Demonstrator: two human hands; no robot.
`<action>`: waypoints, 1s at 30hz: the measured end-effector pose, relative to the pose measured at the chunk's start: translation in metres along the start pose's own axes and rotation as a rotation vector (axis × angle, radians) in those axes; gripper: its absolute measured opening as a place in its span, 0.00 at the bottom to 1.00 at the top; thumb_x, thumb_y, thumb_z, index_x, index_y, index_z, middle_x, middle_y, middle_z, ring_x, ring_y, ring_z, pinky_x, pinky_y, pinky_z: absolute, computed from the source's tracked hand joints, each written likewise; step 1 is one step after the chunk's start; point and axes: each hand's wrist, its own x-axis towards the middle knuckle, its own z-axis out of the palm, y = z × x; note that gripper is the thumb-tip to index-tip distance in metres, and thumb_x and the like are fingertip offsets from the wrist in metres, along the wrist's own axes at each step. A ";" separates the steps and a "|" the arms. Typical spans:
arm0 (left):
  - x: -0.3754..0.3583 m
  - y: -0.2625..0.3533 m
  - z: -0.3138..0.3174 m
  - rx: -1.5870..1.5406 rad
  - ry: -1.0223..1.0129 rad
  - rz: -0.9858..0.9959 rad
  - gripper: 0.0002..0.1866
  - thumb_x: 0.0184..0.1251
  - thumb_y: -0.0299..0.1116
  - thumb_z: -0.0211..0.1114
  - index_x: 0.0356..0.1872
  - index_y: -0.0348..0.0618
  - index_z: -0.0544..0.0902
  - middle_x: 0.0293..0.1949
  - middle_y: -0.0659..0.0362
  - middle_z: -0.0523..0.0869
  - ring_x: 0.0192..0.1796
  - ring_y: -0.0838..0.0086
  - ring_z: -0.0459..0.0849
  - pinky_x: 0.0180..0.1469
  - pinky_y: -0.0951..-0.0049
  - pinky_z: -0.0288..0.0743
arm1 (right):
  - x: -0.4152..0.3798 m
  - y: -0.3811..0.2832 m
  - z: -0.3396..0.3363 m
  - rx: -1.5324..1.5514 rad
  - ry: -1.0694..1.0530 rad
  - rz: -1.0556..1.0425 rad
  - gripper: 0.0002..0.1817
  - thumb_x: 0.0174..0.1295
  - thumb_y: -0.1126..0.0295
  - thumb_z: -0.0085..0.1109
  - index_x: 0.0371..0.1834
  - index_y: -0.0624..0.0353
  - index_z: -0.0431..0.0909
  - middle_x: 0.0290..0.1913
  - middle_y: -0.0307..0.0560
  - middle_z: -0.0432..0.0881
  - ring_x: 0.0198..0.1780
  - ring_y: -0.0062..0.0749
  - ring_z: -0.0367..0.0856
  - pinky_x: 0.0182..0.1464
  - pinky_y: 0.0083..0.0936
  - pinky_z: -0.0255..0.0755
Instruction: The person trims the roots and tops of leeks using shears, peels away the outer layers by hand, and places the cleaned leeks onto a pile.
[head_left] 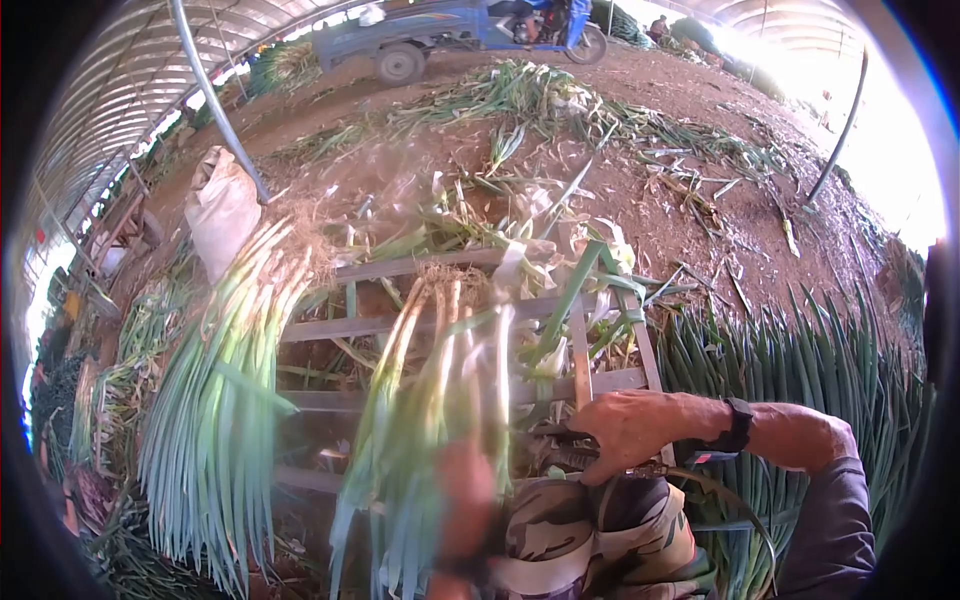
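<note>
My left hand (466,490) is smeared by motion over a small bunch of green onions (405,340), whose roots point away from me; its fingers cannot be made out. One pale stalk (503,360) beside it is blurred too. My right hand (635,425), with a dark band on its wrist, is closed around a dark tool (560,448) above my knees. The tool is partly hidden and looks like an air gun, with a thin hose (735,490) curving away behind the hand. To the left lies a larger bunch of green onions (225,400) with pale, rooted ends.
A slatted frame (335,328) carries the bunches, with peeled leaves (570,300) strewn over it. Uncut-looking green onions (790,370) are massed at right. A whitish sack (222,210) leans near a metal pole (215,100). Farther back stands a blue three-wheeled cart (450,28).
</note>
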 end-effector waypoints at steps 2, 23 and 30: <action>-0.007 -0.015 -0.001 -0.101 -0.005 -0.024 0.16 0.59 0.32 0.71 0.48 0.43 0.82 0.47 0.52 0.85 0.51 0.54 0.81 0.56 0.56 0.75 | 0.010 0.006 0.006 -0.090 -0.113 0.002 0.30 0.49 0.48 0.70 0.38 0.68 0.82 0.37 0.65 0.84 0.45 0.58 0.84 0.50 0.44 0.76; 0.021 0.016 0.006 -0.077 -0.215 -0.298 0.24 0.62 0.32 0.66 0.59 0.38 0.74 0.46 0.46 0.81 0.50 0.49 0.82 0.51 0.52 0.78 | 0.057 0.007 0.008 -0.261 0.143 0.031 0.26 0.45 0.52 0.71 0.30 0.71 0.81 0.25 0.63 0.82 0.30 0.60 0.84 0.34 0.46 0.78; 0.034 0.011 0.012 -0.125 -0.309 -0.351 0.21 0.63 0.29 0.61 0.57 0.35 0.73 0.47 0.41 0.81 0.48 0.45 0.84 0.50 0.49 0.79 | 0.080 0.029 0.004 -0.216 0.328 -0.076 0.26 0.46 0.52 0.72 0.31 0.70 0.81 0.24 0.62 0.82 0.27 0.57 0.83 0.31 0.45 0.78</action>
